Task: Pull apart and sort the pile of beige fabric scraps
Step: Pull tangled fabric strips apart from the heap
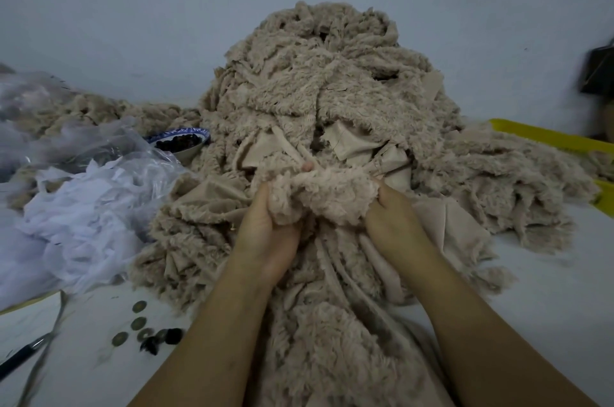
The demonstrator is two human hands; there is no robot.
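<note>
Scrap (319, 199) in curled grip of left hand (269, 234) and right hand (395, 227), pile (325, 74) just behind

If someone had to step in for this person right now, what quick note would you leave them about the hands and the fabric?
Hands: the left hand grips one end of a fluffy beige scrap and the right hand grips the other end.
Where: the scrap is bunched between them at the front foot of the tall pile on the white table.
Done: lower heaps of the same fabric lie to either side. I cannot tell if they are sorted.
Left: free this scrap, set it aside, then work through the pile, which is mostly intact.
</note>
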